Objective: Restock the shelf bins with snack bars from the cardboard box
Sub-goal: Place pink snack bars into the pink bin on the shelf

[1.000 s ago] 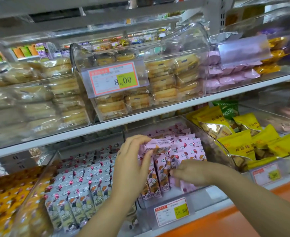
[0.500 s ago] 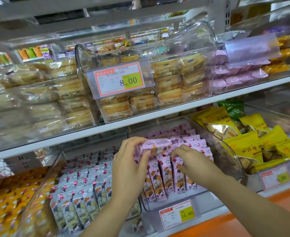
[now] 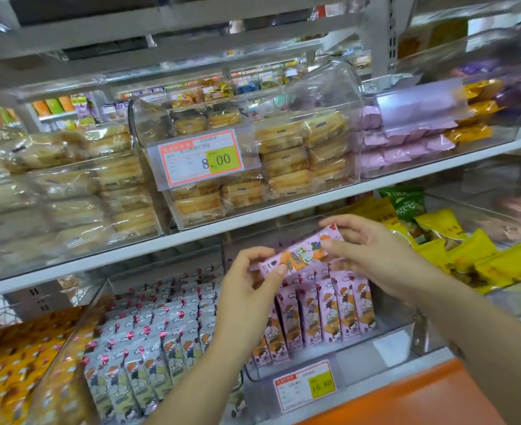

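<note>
Up at the lower shelf, both hands hold one pink snack bar (image 3: pixel 302 254) tilted just above the clear bin (image 3: pixel 388 335) of matching pink bars standing upright. The left hand (image 3: pixel 253 289) pinches its lower end between thumb and curled fingers; the right hand (image 3: pixel 376 259) pinches the raised end the same way. The wrapper's cartoon print and lettering are too blurred to read. A red-and-yellow price tag (image 3: pixel 305 384) on the bin front seems to say 18.80. Another tag (image 3: pixel 201 159) on the pastry bin above reads 8.00. Grey-white bars (image 3: pixel 148 348) fill the bin to the left, and yellow packets (image 3: pixel 468 256) lie to the right.
</note>
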The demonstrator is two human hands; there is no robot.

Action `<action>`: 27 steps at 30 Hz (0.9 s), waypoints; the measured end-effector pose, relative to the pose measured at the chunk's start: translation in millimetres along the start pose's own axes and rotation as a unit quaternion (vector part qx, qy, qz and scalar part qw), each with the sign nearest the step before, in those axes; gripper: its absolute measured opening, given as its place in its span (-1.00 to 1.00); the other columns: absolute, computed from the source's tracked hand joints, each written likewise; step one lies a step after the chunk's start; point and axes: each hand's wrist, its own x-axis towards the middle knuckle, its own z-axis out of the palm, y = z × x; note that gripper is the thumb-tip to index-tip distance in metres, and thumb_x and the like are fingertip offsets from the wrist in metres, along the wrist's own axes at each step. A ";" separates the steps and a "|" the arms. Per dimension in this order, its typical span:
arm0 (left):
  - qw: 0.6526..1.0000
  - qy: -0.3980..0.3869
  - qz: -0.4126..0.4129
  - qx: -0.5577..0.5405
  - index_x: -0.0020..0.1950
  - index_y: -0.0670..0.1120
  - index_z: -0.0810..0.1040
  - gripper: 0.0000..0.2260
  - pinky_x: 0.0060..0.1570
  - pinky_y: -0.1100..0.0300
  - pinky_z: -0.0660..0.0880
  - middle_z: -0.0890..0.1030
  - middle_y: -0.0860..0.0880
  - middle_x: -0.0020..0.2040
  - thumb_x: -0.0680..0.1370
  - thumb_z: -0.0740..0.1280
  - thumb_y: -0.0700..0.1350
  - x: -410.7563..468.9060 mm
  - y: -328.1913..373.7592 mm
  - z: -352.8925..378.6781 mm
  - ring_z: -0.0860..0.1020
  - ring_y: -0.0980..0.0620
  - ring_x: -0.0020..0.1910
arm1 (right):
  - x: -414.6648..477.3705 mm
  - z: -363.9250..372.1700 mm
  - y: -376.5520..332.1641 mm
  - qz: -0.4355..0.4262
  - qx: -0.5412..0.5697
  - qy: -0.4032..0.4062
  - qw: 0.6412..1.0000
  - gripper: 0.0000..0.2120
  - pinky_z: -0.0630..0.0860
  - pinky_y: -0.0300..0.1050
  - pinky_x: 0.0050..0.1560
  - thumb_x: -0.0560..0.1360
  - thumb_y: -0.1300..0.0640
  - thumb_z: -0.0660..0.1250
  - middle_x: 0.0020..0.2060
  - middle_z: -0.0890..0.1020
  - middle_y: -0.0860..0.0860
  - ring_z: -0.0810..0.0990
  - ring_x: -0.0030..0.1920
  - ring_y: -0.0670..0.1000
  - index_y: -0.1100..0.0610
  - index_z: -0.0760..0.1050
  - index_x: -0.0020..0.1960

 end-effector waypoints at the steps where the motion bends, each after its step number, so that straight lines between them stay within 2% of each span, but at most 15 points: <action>1: 0.999 -0.031 -0.001 0.016 -0.02 0.14 0.51 -0.83 -0.17 0.27 0.51 0.62 0.15 -0.02 0.51 0.40 -0.12 0.8 0.5 4.9 0.59 0.17 -0.11 | -0.5 -7.5 -2.7 -0.008 -0.025 0.012 1.000 -0.67 0.62 -0.06 -0.04 0.42 0.25 0.42 -0.05 0.69 0.01 0.69 -0.10 0.00 0.06 0.50 0.16; 3: 0.995 -0.089 -0.008 0.047 -0.02 0.16 0.50 -0.83 -0.06 0.21 0.51 0.60 0.14 0.04 0.52 0.40 -0.10 4.5 0.9 15.9 0.58 0.14 0.00 | -3.9 -23.6 -8.8 -0.017 -0.103 0.026 0.994 -0.66 0.60 -0.01 0.04 0.41 0.22 0.45 -0.02 0.68 0.00 0.68 -0.05 0.00 0.02 0.51 0.15; 5: 0.989 -0.120 0.005 0.092 -0.02 0.18 0.49 -0.84 0.02 0.36 0.45 0.56 0.18 0.09 0.52 0.39 -0.07 10.5 0.4 28.1 0.52 0.21 0.08 | -9.4 -39.2 -15.0 -0.023 -0.198 0.038 0.979 -0.64 0.56 -0.04 0.12 0.39 0.18 0.49 0.05 0.65 0.00 0.66 -0.01 -0.01 0.02 0.52 0.15; 6: 0.984 -0.127 0.019 0.126 -0.03 0.20 0.47 -0.84 0.01 0.48 0.39 0.54 0.21 0.10 0.53 0.38 -0.06 14.3 -0.2 34.9 0.49 0.28 0.08 | -12.4 -47.1 -16.6 -0.026 -0.232 0.043 0.971 -0.65 0.56 -0.14 0.08 0.39 0.19 0.49 0.00 0.66 -0.03 0.67 -0.06 -0.04 0.06 0.53 0.15; 8: 0.971 -0.138 0.045 0.192 0.01 0.19 0.46 -0.85 -0.06 0.58 0.31 0.50 0.22 0.11 0.55 0.36 -0.06 22.8 -1.8 50.0 0.43 0.37 0.03 | -17.8 -60.2 -18.1 -0.032 -0.278 0.038 0.959 -0.73 0.49 -0.42 -0.21 0.41 0.23 0.47 -0.33 0.66 -0.18 0.62 -0.32 -0.20 0.11 0.53 0.08; 10: 0.949 -0.163 0.060 0.263 0.16 0.11 0.50 -0.80 0.03 0.45 0.34 0.51 0.15 0.18 0.55 0.35 -0.07 32.7 -5.9 66.2 0.44 0.30 0.07 | -21.9 -68.2 -16.7 -0.028 -0.328 0.034 0.944 -0.75 0.36 -0.44 -0.39 0.44 0.20 0.45 -0.53 0.56 -0.25 0.50 -0.50 -0.26 0.04 0.50 0.06; 12: 0.906 -0.197 0.075 0.366 0.29 0.08 0.48 -0.68 0.22 0.20 0.38 0.51 0.08 0.26 0.53 0.36 -0.08 42.8 -13.0 79.5 0.46 0.11 0.20 | -23.1 -72.9 -12.2 -0.023 -0.357 0.038 0.933 -0.71 0.33 -0.36 -0.40 0.44 0.14 0.45 -0.47 0.58 -0.09 0.45 -0.48 -0.19 0.02 0.51 0.14; 14: 0.851 -0.222 0.089 0.468 0.36 0.10 0.42 -0.58 0.29 0.06 0.35 0.49 0.04 0.31 0.51 0.38 -0.03 48.4 -16.2 84.4 0.43 0.00 0.27 | -22.9 -74.3 -6.1 -0.012 -0.377 0.033 0.925 -0.65 0.31 -0.28 -0.42 0.44 0.13 0.45 -0.37 0.59 0.08 0.44 -0.41 -0.06 0.03 0.50 0.21; 16: 0.815 -0.223 0.097 0.525 0.38 0.15 0.37 -0.52 0.30 0.05 0.31 0.45 0.07 0.35 0.49 0.39 0.08 51.9 -20.4 79.7 0.39 0.00 0.32 | -20.8 -71.6 -1.7 -0.017 -0.400 0.017 0.916 -0.67 0.31 -0.35 -0.43 0.44 0.16 0.45 -0.39 0.55 -0.04 0.42 -0.44 -0.15 0.08 0.53 0.19; 19: 0.801 -0.220 0.105 0.547 0.37 0.19 0.36 -0.49 0.30 0.03 0.31 0.42 0.14 0.38 0.46 0.39 0.19 56.1 -24.3 61.8 0.40 0.05 0.33 | -15.3 -60.4 3.3 -0.038 -0.442 -0.021 0.896 -0.66 0.32 -0.43 -0.36 0.43 0.13 0.45 -0.38 0.40 -0.23 0.42 -0.38 -0.25 0.10 0.54 0.20; 23: 0.806 -0.263 0.071 0.525 0.33 0.12 0.43 -0.54 0.23 0.10 0.41 0.49 0.12 0.32 0.46 0.42 0.13 59.6 -26.9 45.3 0.48 0.08 0.25 | -6.8 -45.0 13.1 -0.031 -0.430 -0.049 0.901 -0.57 0.30 -0.42 -0.37 0.46 0.11 0.43 -0.35 0.31 -0.27 0.37 -0.36 -0.24 0.08 0.47 0.30; 25: 0.806 -0.277 0.062 0.520 0.32 0.09 0.46 -0.57 0.18 0.11 0.45 0.51 0.12 0.31 0.48 0.42 0.08 58.0 -27.9 45.2 0.49 0.07 0.23 | -6.2 -37.6 16.3 -0.027 -0.423 -0.063 0.904 -0.54 0.29 -0.48 -0.38 0.47 0.12 0.42 -0.31 0.40 -0.23 0.32 -0.37 -0.30 0.08 0.43 0.35; 27: 0.809 -0.276 0.062 0.516 0.31 0.07 0.46 -0.60 0.13 0.10 0.48 0.52 0.10 0.29 0.49 0.41 0.03 56.1 -29.2 47.0 0.50 0.05 0.20 | -5.2 -31.4 18.1 -0.025 -0.414 -0.075 0.907 -0.53 0.27 -0.51 -0.36 0.48 0.10 0.41 -0.14 0.56 -0.09 0.31 -0.35 -0.29 0.06 0.41 0.36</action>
